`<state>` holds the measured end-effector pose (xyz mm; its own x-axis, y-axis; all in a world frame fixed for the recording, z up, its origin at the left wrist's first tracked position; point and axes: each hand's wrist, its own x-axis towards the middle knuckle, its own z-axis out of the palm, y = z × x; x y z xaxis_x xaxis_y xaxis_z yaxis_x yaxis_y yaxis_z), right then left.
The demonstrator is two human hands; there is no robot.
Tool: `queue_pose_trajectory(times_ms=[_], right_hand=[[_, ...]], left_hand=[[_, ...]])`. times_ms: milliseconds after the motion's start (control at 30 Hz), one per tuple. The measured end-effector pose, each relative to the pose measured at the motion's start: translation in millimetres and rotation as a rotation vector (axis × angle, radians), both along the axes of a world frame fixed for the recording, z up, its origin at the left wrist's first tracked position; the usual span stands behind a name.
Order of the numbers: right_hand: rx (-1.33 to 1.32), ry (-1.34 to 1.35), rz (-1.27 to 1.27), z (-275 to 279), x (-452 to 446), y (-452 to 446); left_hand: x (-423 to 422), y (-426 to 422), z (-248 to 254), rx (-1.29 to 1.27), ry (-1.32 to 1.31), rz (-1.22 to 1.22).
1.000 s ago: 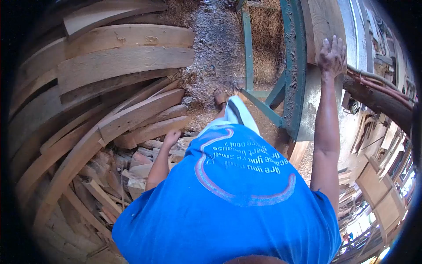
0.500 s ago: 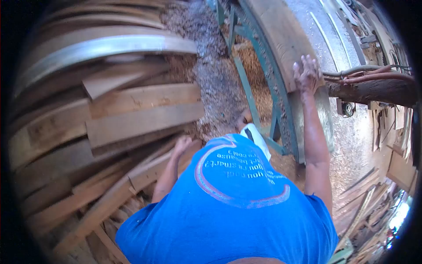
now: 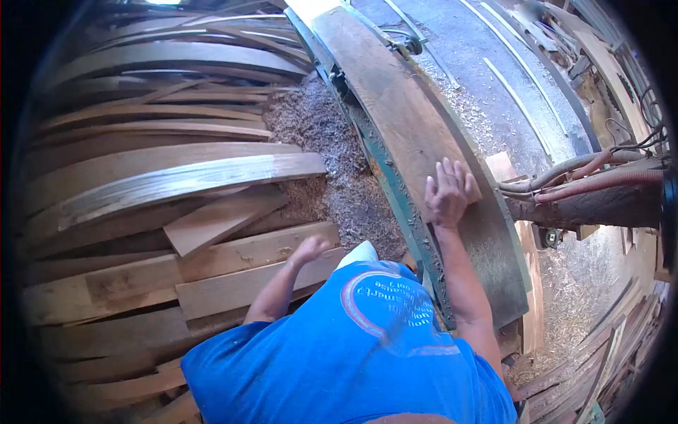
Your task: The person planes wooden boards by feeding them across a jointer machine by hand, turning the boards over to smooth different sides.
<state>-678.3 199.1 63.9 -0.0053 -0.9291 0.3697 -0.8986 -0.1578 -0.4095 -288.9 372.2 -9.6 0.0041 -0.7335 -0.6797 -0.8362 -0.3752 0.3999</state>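
Observation:
My right hand (image 3: 449,192) lies palm down, fingers spread, on the near end of a long brown board (image 3: 395,106). The board rests on the flat metal bed (image 3: 494,261) of a green-framed machine. On the other side, my left hand (image 3: 310,249) hangs in front of my body over stacked planks (image 3: 247,249), its fingers curled and slightly blurred. Nothing can be made out in it, and whether it touches the wood is unclear.
Piles of cut timber (image 3: 176,177) fill the left side. Shavings (image 3: 339,162) cover the floor between them and the machine. At the right, hoses (image 3: 586,169) run along a dark beam (image 3: 600,207). More wood pieces (image 3: 600,360) lie at the lower right.
The view has shifted forward along the machine, showing more of the board. My right hand stays on the board's near end, appearing lower and further left. My left arm has swung forward.

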Motion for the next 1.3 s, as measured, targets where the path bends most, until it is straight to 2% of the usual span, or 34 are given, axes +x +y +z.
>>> queue_pose_trajectory(times_ms=[67, 200, 267, 333, 400, 467, 533, 600, 667, 767, 867, 1100, 1300], right_hand=[[0.024, 0.014, -0.006, -5, 30, -32], [0.086, 0.095, -0.004, -17, 73, -87], [0.086, 0.110, -0.012, -22, 91, -118], [0.087, 0.135, -0.032, -23, 105, -150], [0.060, 0.111, -0.035, -29, 117, -188], [0.050, 0.109, -0.047, -34, 131, -217], [0.048, 0.135, -0.056, -34, 149, -251], [0.054, 0.190, -0.069, -34, 169, -280], [0.054, 0.243, -0.062, -38, 188, -306], [0.062, 0.267, -0.039, -37, 216, -347], [0.004, 0.232, -0.013, -42, 220, -356], [-0.008, 0.218, 0.011, -45, 234, -380], [0.009, 0.247, 0.017, -41, 247, -401]], left_hand=[[-28, -82, 44, -0.290, 0.164, 0.061], [-56, -119, 80, -0.247, 0.279, 0.165], [-36, -112, 47, -0.277, 0.257, -0.002], [-17, -96, 29, -0.173, 0.203, -0.073], [5, -78, 20, 0.095, 0.167, -0.008], [43, -47, 1, 0.076, 0.192, 0.038], [82, -31, -8, 0.237, -0.008, 0.047], [129, -5, -35, 0.268, -0.071, 0.184], [147, 3, -42, 0.243, -0.008, 0.590], [156, -14, -45, 0.139, 0.005, 0.672], [136, -45, -47, 0.088, 0.048, 0.569], [89, -134, -32, 0.158, 0.184, 0.410], [96, -120, -52, 0.125, 0.177, 0.463]])
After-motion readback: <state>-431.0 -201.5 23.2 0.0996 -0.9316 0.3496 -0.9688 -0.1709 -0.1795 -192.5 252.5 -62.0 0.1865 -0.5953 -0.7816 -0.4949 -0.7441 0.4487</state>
